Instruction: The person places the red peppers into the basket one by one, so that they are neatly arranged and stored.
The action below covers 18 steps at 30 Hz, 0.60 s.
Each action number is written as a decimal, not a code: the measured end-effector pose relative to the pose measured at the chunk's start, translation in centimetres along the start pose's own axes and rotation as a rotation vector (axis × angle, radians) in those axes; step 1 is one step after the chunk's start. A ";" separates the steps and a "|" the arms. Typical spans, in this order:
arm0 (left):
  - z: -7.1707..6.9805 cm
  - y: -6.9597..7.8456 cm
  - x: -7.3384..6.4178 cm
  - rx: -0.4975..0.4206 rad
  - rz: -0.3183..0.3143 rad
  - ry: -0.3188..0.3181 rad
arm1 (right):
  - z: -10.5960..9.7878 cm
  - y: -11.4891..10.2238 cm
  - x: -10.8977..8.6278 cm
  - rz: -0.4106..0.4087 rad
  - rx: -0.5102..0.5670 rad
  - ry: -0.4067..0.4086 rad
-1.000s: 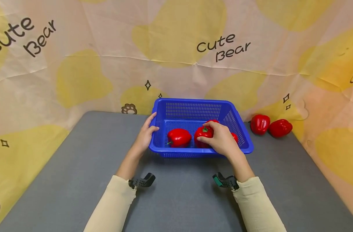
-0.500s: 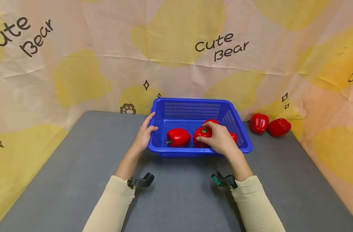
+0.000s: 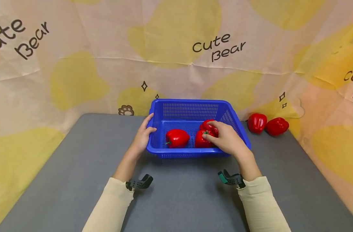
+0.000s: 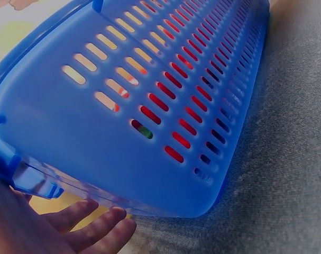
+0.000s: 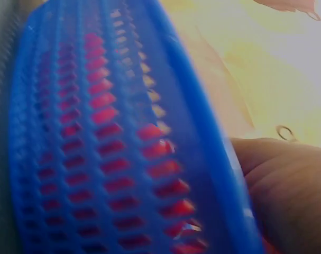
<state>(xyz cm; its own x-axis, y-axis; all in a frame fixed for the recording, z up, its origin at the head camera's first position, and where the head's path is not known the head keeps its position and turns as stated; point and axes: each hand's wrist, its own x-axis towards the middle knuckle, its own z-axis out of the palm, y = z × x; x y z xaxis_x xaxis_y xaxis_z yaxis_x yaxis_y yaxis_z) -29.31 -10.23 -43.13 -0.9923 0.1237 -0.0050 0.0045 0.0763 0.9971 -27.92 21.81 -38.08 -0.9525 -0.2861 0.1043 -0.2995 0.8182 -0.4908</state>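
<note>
A blue plastic basket (image 3: 182, 150) with slotted walls holds red bell peppers. My left hand (image 3: 140, 138) touches its left side, fingers fairly straight along the outside and thumb at the rim; the left wrist view shows fingertips (image 4: 118, 211) below the rim. Over the basket's right part is my right hand (image 3: 227, 138), fingers relaxed, with thumb and fingertips above an upright bell pepper (image 3: 203, 141) with a green stem. Behind that one lies another bell pepper (image 3: 206, 125), partly hidden by the hand. A third bell pepper (image 3: 177, 138) lies on its side at left.
Two more red bell peppers (image 3: 257, 123) lie on the grey table (image 3: 182, 196) to the right of the basket, near the back. A printed cloth (image 3: 176, 74) hangs behind the table. Both wrists wear black camera mounts (image 3: 140, 182).
My right hand has loosened from the upright bell pepper and shifted right, showing more of the pepper behind and covering the one at the basket's right. My left hand stays at the basket.
</note>
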 end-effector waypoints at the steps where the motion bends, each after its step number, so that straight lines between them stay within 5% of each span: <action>1: 0.0 0.0 0.0 -0.004 0.003 -0.001 | -0.4 0.3 -0.1 0.002 -0.002 0.021; 7: -0.1 0.1 -0.1 0.000 -0.003 -0.006 | -1.8 3.3 -0.9 0.008 0.070 0.332; 12: -0.2 0.1 -0.1 0.011 -0.009 -0.004 | -1.9 6.5 -1.3 0.150 0.148 0.639; 18: -0.1 0.2 -0.2 0.020 -0.011 -0.004 | -1.1 9.9 -1.2 0.262 0.161 0.852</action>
<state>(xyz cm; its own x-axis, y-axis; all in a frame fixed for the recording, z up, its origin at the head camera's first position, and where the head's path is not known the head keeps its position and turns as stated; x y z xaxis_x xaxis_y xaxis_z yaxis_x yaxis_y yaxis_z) -29.14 -10.36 -42.95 -0.9918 0.1264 -0.0161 -0.0037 0.0977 0.9952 -29.80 30.82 -42.16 -0.7261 0.4181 0.5459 -0.1170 0.7072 -0.6973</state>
